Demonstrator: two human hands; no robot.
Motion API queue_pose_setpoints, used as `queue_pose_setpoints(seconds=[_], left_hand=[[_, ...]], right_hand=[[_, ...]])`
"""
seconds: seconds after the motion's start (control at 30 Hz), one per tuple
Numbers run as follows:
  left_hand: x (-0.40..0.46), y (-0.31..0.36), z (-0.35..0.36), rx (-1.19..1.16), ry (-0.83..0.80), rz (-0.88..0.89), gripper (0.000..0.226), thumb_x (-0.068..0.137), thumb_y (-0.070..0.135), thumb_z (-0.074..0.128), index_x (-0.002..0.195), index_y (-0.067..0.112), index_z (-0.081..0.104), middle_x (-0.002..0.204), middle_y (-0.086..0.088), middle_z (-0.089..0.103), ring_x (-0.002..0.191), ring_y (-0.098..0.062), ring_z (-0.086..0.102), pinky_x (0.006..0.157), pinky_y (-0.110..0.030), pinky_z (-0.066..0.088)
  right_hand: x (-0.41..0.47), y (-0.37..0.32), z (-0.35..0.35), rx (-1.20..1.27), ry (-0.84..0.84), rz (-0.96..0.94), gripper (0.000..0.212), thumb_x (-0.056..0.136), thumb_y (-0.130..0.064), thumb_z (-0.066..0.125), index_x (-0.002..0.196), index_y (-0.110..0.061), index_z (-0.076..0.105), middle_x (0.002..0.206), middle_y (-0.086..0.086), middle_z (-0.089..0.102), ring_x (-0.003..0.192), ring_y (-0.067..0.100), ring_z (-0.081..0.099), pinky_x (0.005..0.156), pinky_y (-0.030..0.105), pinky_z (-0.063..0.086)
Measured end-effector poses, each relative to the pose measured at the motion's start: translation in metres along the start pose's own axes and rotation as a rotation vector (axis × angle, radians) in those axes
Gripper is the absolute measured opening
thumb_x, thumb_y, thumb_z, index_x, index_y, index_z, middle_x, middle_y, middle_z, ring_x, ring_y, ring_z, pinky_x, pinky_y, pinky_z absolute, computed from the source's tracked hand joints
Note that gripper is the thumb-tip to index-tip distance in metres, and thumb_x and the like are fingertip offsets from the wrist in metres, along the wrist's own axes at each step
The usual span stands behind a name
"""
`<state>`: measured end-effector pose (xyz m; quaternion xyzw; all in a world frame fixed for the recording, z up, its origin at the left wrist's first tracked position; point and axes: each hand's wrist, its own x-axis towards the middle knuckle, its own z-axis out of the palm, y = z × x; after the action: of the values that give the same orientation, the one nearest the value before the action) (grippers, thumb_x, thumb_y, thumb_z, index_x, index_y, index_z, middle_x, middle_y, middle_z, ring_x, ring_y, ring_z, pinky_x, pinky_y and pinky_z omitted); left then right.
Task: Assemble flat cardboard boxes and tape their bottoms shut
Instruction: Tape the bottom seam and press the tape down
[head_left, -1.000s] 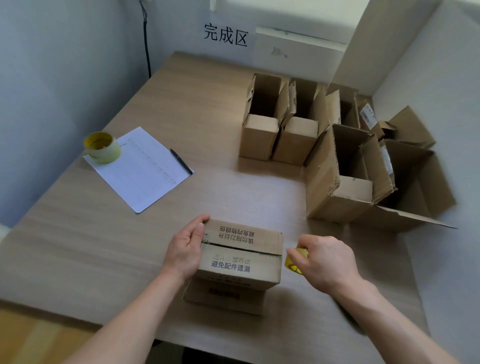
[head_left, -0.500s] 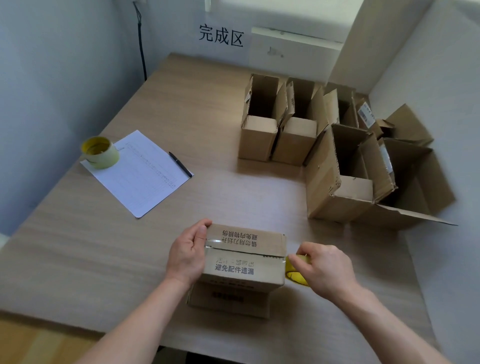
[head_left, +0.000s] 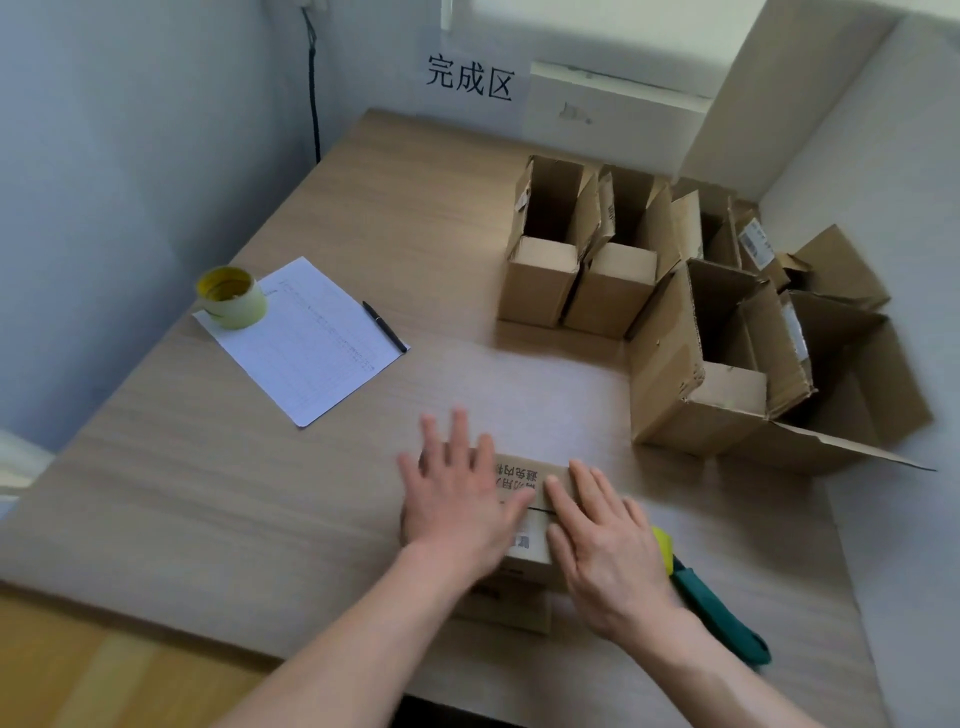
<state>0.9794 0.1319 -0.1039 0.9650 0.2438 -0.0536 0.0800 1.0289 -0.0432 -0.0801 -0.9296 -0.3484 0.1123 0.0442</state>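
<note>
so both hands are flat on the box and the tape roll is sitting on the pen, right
Not quite. The head view shows the tape roll sitting on a corner of the paper, while the pen lies apart from it at the paper's opposite edge. The rest holds: the left hand and right hand lie flat on the box.

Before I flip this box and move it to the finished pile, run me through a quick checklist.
1. Both hands flat on box: ok, left hand and right hand press its top.
2. Flaps closed: ok, they meet at the seam.
3. Tape smoothed along seam: cannot tell, hands cover it.
4. Cutter set down: ok, on table by right hand.
5. Space beside finished boxes: ok.
6. Spare tape roll: ok, on paper.
</note>
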Motion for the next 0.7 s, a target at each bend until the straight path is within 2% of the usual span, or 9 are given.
queue_pose_setpoints(seconds=[0.07, 0.13, 0.2, 0.27, 0.33, 0.4, 0.5, 0.57, 0.7], left_hand=[[-0.002, 0.009, 0.007, 0.017, -0.052, 0.078, 0.071, 0.09, 0.068, 0.014, 0.151, 0.031, 0.008, 0.163, -0.004, -0.012, 0.145, -0.038, -0.019, 0.104, -0.066, 0.006], [0.007, -0.012, 0.007, -0.013, -0.062, 0.057, 0.063, 0.095, 0.062, 0.015, 0.151, 0.036, 0.001, 0.162, 0.001, -0.017, 0.146, -0.035, -0.019, 0.107, -0.063, 0.012], [0.018, -0.053, 0.001, -0.135, -0.125, -0.115, 0.06, 0.097, 0.058, 0.016, 0.151, 0.039, -0.002, 0.162, 0.005, -0.018, 0.148, -0.033, -0.013, 0.11, -0.059, 0.018], [0.029, -0.091, -0.011, -0.318, -0.184, -0.327, 0.055, 0.1, 0.051, 0.021, 0.15, 0.034, 0.008, 0.162, 0.002, -0.008, 0.147, -0.034, 0.002, 0.109, -0.056, 0.027], [0.027, -0.108, -0.019, -0.432, -0.085, -0.46, 0.048, 0.1, 0.045, 0.025, 0.144, 0.025, 0.023, 0.16, -0.007, 0.007, 0.14, -0.036, 0.018, 0.104, -0.053, 0.035], [0.014, -0.09, -0.016, -0.444, 0.038, -0.354, 0.053, 0.097, 0.052, 0.026, 0.144, 0.027, 0.028, 0.16, -0.007, 0.01, 0.141, -0.031, 0.018, 0.104, -0.05, 0.035], [-0.018, -0.04, 0.003, -0.309, 0.005, -0.048, 0.061, 0.092, 0.063, 0.03, 0.147, 0.041, 0.016, 0.16, 0.0, -0.003, 0.137, -0.028, 0.014, 0.104, -0.046, 0.036], [-0.006, -0.031, 0.007, -0.252, 0.04, 0.029, 0.058, 0.093, 0.059, 0.035, 0.147, 0.043, 0.02, 0.159, -0.001, -0.005, 0.132, -0.03, 0.015, 0.104, -0.045, 0.037], [0.047, -0.042, -0.018, -0.215, 0.161, 0.148, 0.054, 0.094, 0.045, 0.052, 0.144, 0.031, 0.038, 0.161, -0.006, 0.004, 0.144, -0.037, 0.009, 0.107, -0.05, 0.035]], right_hand=[[-0.002, 0.0, 0.003, -0.056, -0.027, -0.006, 0.056, 0.102, -0.052, 0.009, 0.156, -0.036, 0.001, 0.164, -0.002, -0.01, 0.152, 0.02, -0.005, 0.121, 0.041, 0.012], [-0.002, 0.002, 0.003, -0.092, -0.047, -0.017, 0.057, 0.1, -0.054, 0.001, 0.153, -0.036, -0.01, 0.162, -0.003, -0.019, 0.151, 0.019, -0.011, 0.122, 0.041, 0.007], [-0.001, 0.003, 0.002, -0.101, -0.057, -0.019, 0.059, 0.099, -0.056, 0.001, 0.153, -0.036, -0.011, 0.161, -0.004, -0.021, 0.151, 0.019, -0.012, 0.122, 0.041, 0.008], [-0.001, 0.003, 0.003, -0.09, -0.054, -0.014, 0.059, 0.101, -0.056, 0.005, 0.155, -0.037, -0.005, 0.163, -0.004, -0.016, 0.152, 0.02, -0.007, 0.121, 0.039, 0.013], [-0.001, 0.002, 0.002, -0.067, -0.05, -0.007, 0.058, 0.101, -0.055, 0.01, 0.156, -0.038, 0.003, 0.165, -0.003, -0.009, 0.152, 0.021, 0.001, 0.118, 0.037, 0.02], [0.003, 0.0, -0.001, -0.038, -0.012, -0.011, 0.056, 0.102, -0.053, 0.02, 0.155, -0.035, 0.018, 0.164, 0.002, 0.011, 0.147, 0.023, 0.018, 0.112, 0.037, 0.032], [0.014, -0.002, -0.008, 0.058, 0.028, -0.004, 0.047, 0.097, -0.045, 0.042, 0.141, -0.03, 0.045, 0.139, 0.004, 0.039, 0.122, 0.024, 0.042, 0.097, 0.035, 0.043], [0.02, -0.003, -0.014, 0.167, 0.018, 0.072, 0.039, 0.09, -0.043, 0.054, 0.127, -0.032, 0.057, 0.123, 0.003, 0.048, 0.11, 0.027, 0.051, 0.089, 0.035, 0.046], [0.025, -0.006, -0.017, 0.245, -0.006, 0.31, 0.04, 0.066, -0.062, 0.066, 0.089, -0.032, 0.053, 0.093, -0.008, 0.056, 0.087, 0.018, 0.058, 0.071, 0.035, 0.049]])
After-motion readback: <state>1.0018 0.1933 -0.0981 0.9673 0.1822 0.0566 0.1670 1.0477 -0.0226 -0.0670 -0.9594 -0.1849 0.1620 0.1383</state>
